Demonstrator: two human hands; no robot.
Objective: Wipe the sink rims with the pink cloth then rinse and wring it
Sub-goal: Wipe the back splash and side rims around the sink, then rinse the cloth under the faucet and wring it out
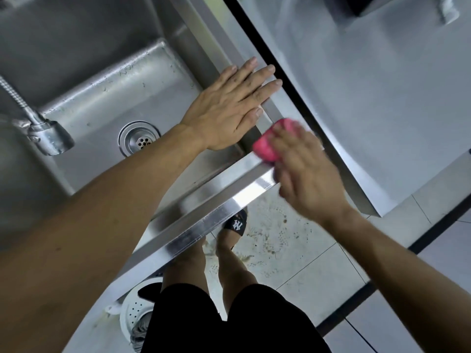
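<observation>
The steel sink [107,98] fills the upper left, with its drain [139,138] in the basin floor. My left hand [229,105] lies flat with straight fingers on the sink's right rim [276,113]. At the sink's front right corner my right hand [305,171] holds the bunched pink cloth [267,143] and presses it against the rim. That hand is motion-blurred and covers most of the cloth. The front rim [216,194] runs down to the left from the cloth.
A faucet spray head [48,136] on a metal hose hangs over the basin's left side. A steel counter [382,98] adjoins the sink on the right across a dark gap. Below are tiled floor, my legs and sandals, and a white colander [135,317] under the sink.
</observation>
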